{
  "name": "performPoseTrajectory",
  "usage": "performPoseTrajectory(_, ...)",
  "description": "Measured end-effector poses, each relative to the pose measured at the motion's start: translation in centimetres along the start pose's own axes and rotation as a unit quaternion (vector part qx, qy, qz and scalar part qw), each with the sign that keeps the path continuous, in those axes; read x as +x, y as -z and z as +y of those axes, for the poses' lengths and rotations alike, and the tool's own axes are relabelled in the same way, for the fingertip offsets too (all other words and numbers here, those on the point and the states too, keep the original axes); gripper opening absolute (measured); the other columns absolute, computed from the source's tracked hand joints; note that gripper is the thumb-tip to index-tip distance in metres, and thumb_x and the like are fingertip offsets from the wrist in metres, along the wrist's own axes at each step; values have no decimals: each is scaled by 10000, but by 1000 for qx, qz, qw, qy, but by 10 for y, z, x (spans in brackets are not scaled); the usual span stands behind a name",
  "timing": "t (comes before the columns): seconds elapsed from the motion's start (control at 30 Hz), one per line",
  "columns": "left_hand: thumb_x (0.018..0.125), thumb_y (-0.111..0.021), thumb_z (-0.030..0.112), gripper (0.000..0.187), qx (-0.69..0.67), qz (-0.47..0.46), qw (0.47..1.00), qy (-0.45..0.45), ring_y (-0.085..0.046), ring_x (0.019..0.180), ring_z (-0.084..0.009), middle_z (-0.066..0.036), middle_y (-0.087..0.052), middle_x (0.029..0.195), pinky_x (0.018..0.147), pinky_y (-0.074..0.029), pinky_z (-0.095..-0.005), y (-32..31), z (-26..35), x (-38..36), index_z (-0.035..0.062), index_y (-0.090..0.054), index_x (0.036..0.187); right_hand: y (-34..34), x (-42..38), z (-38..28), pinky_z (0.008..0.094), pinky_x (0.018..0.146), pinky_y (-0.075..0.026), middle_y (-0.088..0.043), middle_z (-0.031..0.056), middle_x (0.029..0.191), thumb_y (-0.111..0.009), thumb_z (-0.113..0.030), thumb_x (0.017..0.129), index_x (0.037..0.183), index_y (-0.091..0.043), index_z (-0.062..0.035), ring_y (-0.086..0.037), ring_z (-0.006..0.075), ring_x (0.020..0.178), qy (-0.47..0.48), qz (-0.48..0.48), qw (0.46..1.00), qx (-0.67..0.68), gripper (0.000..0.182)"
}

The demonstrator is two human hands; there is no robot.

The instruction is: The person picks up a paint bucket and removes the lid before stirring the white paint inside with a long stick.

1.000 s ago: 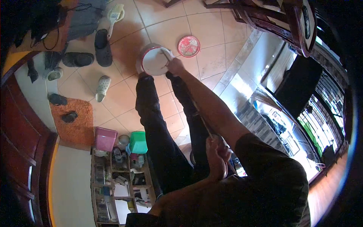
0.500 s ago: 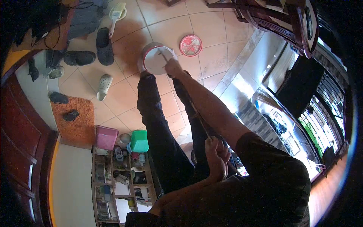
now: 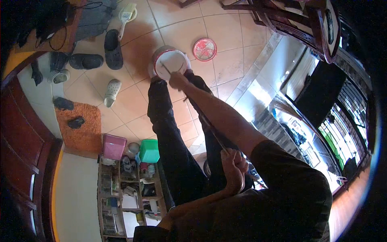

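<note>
A round bucket (image 3: pixel 155 60) with pale liquid stands on the tiled floor between the person's feet. My right hand (image 3: pixel 177 81) is closed around a long thin stick (image 3: pixel 209 128) at the bucket's near edge, and the stick's far end dips into the liquid. Close to my lap, my left hand (image 3: pixel 234 164) grips the upper part of what looks like the same stick. Part of its length is hidden behind my right forearm. A red-rimmed lid (image 3: pixel 204 49) smeared with pale and red stains lies right of the bucket.
Dark clogs (image 3: pixel 113 50) and a pale clog (image 3: pixel 112 92) lie on the left. A brush (image 3: pixel 126 17) rests at the upper left. Shelves with a pink basin (image 3: pixel 114 146) and green basin (image 3: pixel 149 151) stand lower left, near an orange mat (image 3: pixel 86 135). Wooden furniture (image 3: pixel 318 32) is upper right.
My right hand has moved left and slightly toward my body, and the stick's dipped end has shifted left in the bucket. My left hand has hardly moved.
</note>
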State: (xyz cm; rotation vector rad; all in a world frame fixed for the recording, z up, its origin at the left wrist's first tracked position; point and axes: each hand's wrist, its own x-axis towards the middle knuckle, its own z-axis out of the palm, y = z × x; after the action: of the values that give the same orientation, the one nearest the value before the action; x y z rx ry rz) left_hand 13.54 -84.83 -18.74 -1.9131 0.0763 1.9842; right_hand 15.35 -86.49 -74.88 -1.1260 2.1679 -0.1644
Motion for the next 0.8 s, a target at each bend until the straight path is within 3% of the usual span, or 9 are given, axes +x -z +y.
performPoseTrajectory(0.13,865,-472,258,115,29,-24,996,83,-311,411,-75,39,-374,604,366,-240,-227,11,-10,-5,172,-397,863,100,-92,1,435,514,-443,-587,111,626,-576,-174,656,588,-626,-72,-548,256,559,-17,-79,994,76,133)
performPoseTrajectory(0.23,866,-470,262,142,33,-20,994,101,-274,400,-74,42,-332,569,353,-225,-229,-3,2,-4,174,-376,805,198,-94,8,400,555,-497,-623,130,683,-506,-140,765,619,-602,-27,-611,256,600,-357,53,866,346,208)
performPoseTrajectory(0.33,853,-491,289,195,-12,-7,999,46,-246,404,-68,46,-303,557,354,-218,-226,4,6,0,177,-359,763,179,-64,24,428,567,-506,-624,160,671,-510,-129,739,678,-610,39,-636,282,663,-323,-48,905,273,205)
performPoseTrajectory(0.43,844,-504,303,209,-31,3,998,63,-227,399,-62,47,-294,555,354,-208,-223,23,-5,-1,182,-361,750,99,-67,16,461,574,-496,-612,167,625,-538,-120,701,684,-614,55,-639,289,673,-350,106,859,357,192)
performPoseTrajectory(0.57,837,-512,284,187,1,-22,990,138,-216,388,-63,50,-295,553,351,-205,-217,9,-11,-12,182,-371,766,67,-114,21,425,581,-492,-598,163,614,-545,-125,689,658,-632,20,-611,320,631,-350,-76,876,322,172)
performPoseTrajectory(0.6,834,-515,278,181,17,-4,990,143,-211,385,-63,52,-293,550,349,-204,-218,5,-7,-13,182,-374,771,59,-115,33,406,555,-486,-596,150,618,-542,-138,699,682,-637,2,-594,308,602,-307,-13,921,238,170)
performPoseTrajectory(0.67,835,-519,266,171,15,-9,994,104,-223,385,-61,52,-297,553,348,-205,-219,11,-4,-7,179,-379,790,167,-96,16,353,525,-468,-604,91,625,-564,-178,695,664,-644,-77,-552,232,535,-298,52,944,134,133)
performPoseTrajectory(0.73,845,-505,243,151,-7,-50,998,45,-243,387,-60,48,-299,554,352,-208,-218,13,8,2,179,-376,799,112,-66,50,363,526,-464,-607,83,625,-565,-211,730,673,-637,-98,-562,231,537,-95,-22,994,-59,146)
performPoseTrajectory(0.8,831,-511,224,171,-21,10,998,51,-251,415,-38,56,-306,569,366,-186,-210,6,9,-2,153,-357,807,104,-44,27,368,520,-451,-593,74,606,-586,-199,698,649,-622,-91,-557,232,538,-13,-38,997,-69,124)
